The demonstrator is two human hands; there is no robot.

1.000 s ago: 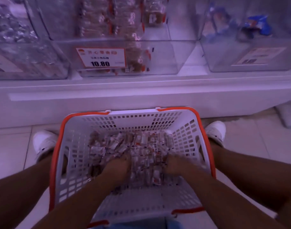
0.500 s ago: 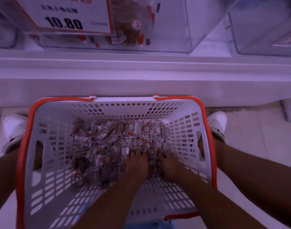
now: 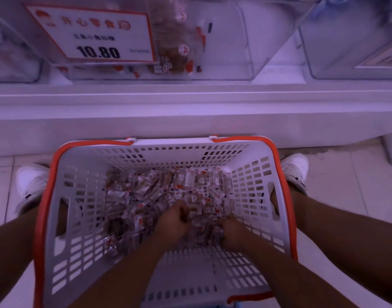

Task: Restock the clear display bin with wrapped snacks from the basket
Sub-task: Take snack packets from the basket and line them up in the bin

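Note:
A white slotted basket (image 3: 252,181) with an orange rim stands on the floor between my feet, holding a heap of wrapped snacks (image 3: 146,196). Both hands are down in the heap at its near right. My left hand (image 3: 174,223) has its fingers curled around a clump of snacks. My right hand (image 3: 231,230) is curled around snacks from the other side, so a bundle sits gathered between the two. Above, on the shelf, the clear display bin (image 3: 223,52) carries a 10.80 price card and a few snacks at its front.
A white shelf ledge (image 3: 190,103) runs across just beyond the basket. Other clear bins flank the display bin at left (image 3: 12,52) and right (image 3: 350,45). My white shoes (image 3: 30,185) stand on the tiled floor on either side of the basket.
My hands have come together and their fingers have curled in, gathering snacks between them. The view has tipped down and closer to the basket.

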